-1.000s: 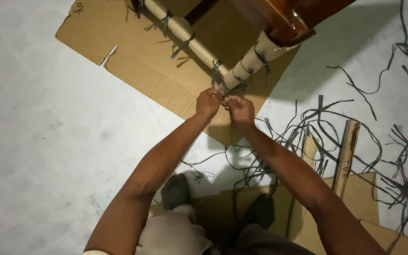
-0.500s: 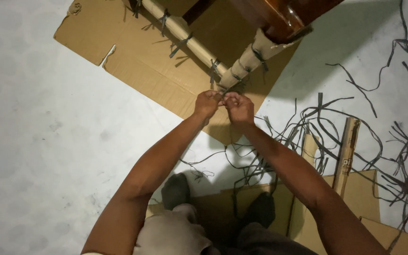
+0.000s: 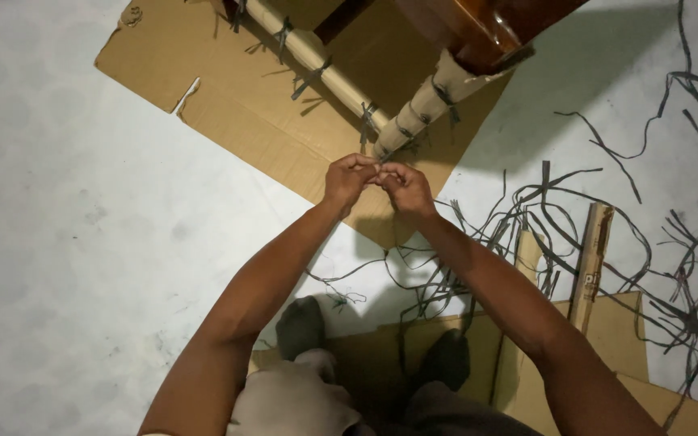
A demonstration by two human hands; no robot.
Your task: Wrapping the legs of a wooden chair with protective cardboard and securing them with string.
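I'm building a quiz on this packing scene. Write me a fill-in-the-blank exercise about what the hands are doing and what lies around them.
1. The left hand and right hand pinch a thin dark ____ between them.
2. The wrapped furniture leg is covered in ____.
3. The leg rests over a flat cardboard sheet lying on the ____.
4. Loose dark strips lie scattered on the person's ____ side.

Missing words: strip; cardboard; floor; right

Hands (image 3: 377, 182) slightly lower, nearer body.
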